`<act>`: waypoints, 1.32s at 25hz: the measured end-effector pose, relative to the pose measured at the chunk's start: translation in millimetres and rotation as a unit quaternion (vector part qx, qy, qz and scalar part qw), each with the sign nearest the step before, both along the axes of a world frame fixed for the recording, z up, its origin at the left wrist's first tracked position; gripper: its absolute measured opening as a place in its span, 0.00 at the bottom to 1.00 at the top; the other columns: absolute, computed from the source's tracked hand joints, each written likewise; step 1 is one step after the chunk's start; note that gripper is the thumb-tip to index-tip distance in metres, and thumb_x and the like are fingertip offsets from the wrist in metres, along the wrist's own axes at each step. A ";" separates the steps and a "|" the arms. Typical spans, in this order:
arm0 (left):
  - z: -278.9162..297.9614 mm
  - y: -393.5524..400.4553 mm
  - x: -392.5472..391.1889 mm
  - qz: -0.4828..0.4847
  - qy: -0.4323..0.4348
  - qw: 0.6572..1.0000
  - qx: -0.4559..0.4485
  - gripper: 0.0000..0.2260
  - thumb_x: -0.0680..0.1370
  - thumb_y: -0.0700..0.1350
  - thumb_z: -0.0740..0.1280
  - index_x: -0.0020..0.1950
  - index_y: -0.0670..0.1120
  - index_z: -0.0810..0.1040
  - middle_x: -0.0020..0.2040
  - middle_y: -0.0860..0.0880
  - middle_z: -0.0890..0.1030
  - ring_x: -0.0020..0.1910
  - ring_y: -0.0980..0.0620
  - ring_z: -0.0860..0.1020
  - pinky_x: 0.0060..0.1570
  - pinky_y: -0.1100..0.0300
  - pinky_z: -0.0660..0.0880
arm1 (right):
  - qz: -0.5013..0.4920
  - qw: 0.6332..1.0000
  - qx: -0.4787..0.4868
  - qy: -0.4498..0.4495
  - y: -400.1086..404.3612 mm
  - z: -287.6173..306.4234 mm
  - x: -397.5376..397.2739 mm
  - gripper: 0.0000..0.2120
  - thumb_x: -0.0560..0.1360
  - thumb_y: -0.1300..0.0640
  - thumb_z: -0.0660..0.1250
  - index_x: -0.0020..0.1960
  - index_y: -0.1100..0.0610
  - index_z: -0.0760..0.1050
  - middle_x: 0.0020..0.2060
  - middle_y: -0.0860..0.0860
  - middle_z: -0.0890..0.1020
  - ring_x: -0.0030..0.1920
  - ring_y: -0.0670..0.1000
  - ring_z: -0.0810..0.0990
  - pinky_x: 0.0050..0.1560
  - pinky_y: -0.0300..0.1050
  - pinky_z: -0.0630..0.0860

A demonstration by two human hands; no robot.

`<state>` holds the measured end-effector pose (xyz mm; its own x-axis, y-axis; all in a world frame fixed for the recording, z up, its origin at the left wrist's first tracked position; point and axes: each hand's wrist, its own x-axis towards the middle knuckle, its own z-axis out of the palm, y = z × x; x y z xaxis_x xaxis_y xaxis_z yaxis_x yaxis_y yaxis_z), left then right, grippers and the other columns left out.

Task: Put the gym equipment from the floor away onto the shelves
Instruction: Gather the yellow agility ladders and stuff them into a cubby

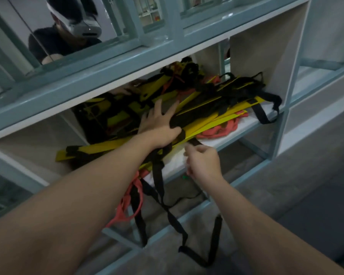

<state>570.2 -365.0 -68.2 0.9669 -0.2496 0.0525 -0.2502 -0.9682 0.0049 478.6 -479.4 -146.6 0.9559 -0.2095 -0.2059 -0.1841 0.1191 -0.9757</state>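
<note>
Here, seen from a camera on the head, looking down at two bare arms reaching into a shelf unit.

Hands: two, both in view.
Left hand [159, 126]: lies palm down on the pile, fingers spread wide and pressing on black webbing and yellow slats.
Right hand [204, 162]: lower and nearer the shelf's front edge, fingers curled, thumb and forefinger pinching the end of a black strap [195, 142].
Shelf [232, 135]: one white board inside a pale blue frame, with a white divider wall at its right end.
Gym equipment: one tangled agility ladder [197, 110], made of flat yellow slats joined by black webbing, heaped on the shelf from left to right.
Yellow slats: many, overlapping, too tangled to count; one long slat [99, 148] sticks out past the shelf's left front under the left forearm.
Black straps hanging: at least three lengths drop off the shelf's front edge; the longest [174, 221] trails down onto the floor and loops back up.
Red bands: two patches seen, one bunched on the shelf at the right [224, 128], one [127, 207] dangling below the front edge beside the black straps; I cannot tell if they are one piece.
Floor [286, 185]: grey carpet, lower right.
Mirror [64, 30]: one panel above the shelf, upper left, reflecting a person in dark clothing wearing a white headset.
</note>
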 end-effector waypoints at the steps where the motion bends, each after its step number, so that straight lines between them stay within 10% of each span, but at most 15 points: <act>1: -0.3 -2.4 -7.1 -0.003 -0.020 1.000 -0.023 0.32 0.78 0.58 0.60 0.79 0.62 0.52 0.82 0.47 0.46 0.79 0.41 0.51 0.78 0.45 0.50 | 0.000 1.000 0.004 0.002 -2.9 -8.1 -7.6 0.14 0.75 0.53 0.66 0.33 0.59 0.74 0.21 0.54 0.73 0.21 0.53 0.74 0.34 0.50 0.72; 5: -15.5 -1.9 -56.7 -0.148 -0.162 0.974 -0.054 0.22 0.77 0.48 0.64 0.72 0.49 0.73 0.74 0.42 0.69 0.75 0.41 0.63 0.77 0.43 0.53 | 0.019 0.999 0.004 0.035 -7.8 -55.5 -36.2 0.14 0.76 0.62 0.63 0.32 0.61 0.73 0.22 0.52 0.72 0.25 0.53 0.71 0.30 0.48 0.69; 9: -71.6 24.2 -134.4 -0.296 -0.145 0.931 -0.154 0.07 0.72 0.38 0.67 0.48 0.43 0.82 0.46 0.44 0.81 0.47 0.47 0.77 0.47 0.55 0.73 | 0.234 0.970 -0.055 0.031 26.9 -103.6 -49.0 0.10 0.78 0.63 0.65 0.43 0.50 0.74 0.39 0.45 0.78 0.38 0.39 0.79 0.39 0.33 0.75; 11: -108.6 41.7 -179.8 -0.089 -0.038 0.952 -0.292 0.05 0.72 0.40 0.66 0.39 0.49 0.78 0.35 0.51 0.78 0.36 0.53 0.76 0.37 0.58 0.73 | 0.324 0.946 -0.018 0.014 53.6 -117.6 -50.7 0.12 0.74 0.62 0.69 0.55 0.51 0.76 0.48 0.48 0.81 0.48 0.36 0.81 0.50 0.31 0.76; 14: -150.8 65.4 -210.9 0.345 0.038 0.856 -0.382 0.05 0.72 0.46 0.72 0.41 0.48 0.77 0.40 0.49 0.80 0.45 0.44 0.80 0.48 0.48 0.77 | 0.362 0.931 -0.037 0.029 74.4 -125.6 -53.2 0.26 0.74 0.61 0.71 0.69 0.49 0.71 0.59 0.49 0.81 0.62 0.49 0.79 0.61 0.42 0.74; 17: -154.2 77.3 -196.2 0.371 0.062 0.792 -0.481 0.28 0.66 0.54 0.78 0.62 0.47 0.74 0.59 0.48 0.79 0.61 0.47 0.77 0.64 0.49 0.72 | 0.392 0.916 -0.083 0.008 83.0 -129.3 -57.6 0.23 0.81 0.62 0.60 0.75 0.52 0.68 0.67 0.50 0.78 0.69 0.49 0.74 0.69 0.44 0.70; 23: -138.2 34.9 -163.9 0.352 0.186 0.694 -0.600 0.09 0.78 0.49 0.70 0.51 0.45 0.84 0.51 0.44 0.85 0.55 0.45 0.83 0.61 0.48 0.77 | 0.359 0.920 -0.154 -0.033 60.1 -123.6 -71.2 0.27 0.82 0.54 0.59 0.79 0.44 0.57 0.70 0.49 0.72 0.69 0.50 0.73 0.70 0.49 0.71; 29: -86.9 -13.4 -152.6 0.365 0.199 0.603 -0.681 0.16 0.82 0.52 0.61 0.45 0.42 0.82 0.46 0.42 0.84 0.44 0.44 0.84 0.39 0.58 0.80 | 0.230 0.972 -0.043 -0.005 -5.2 -91.6 -76.3 0.15 0.75 0.47 0.72 0.60 0.45 0.74 0.57 0.50 0.79 0.58 0.49 0.80 0.58 0.45 0.75; 33: -29.1 -20.3 -146.4 0.306 0.351 0.588 -0.662 0.12 0.80 0.52 0.64 0.54 0.44 0.80 0.55 0.43 0.85 0.53 0.44 0.83 0.55 0.50 0.79 | 0.306 0.945 0.100 0.050 -34.2 -50.1 -81.6 0.14 0.74 0.56 0.75 0.58 0.54 0.77 0.42 0.61 0.85 0.34 0.57 0.84 0.41 0.54 0.81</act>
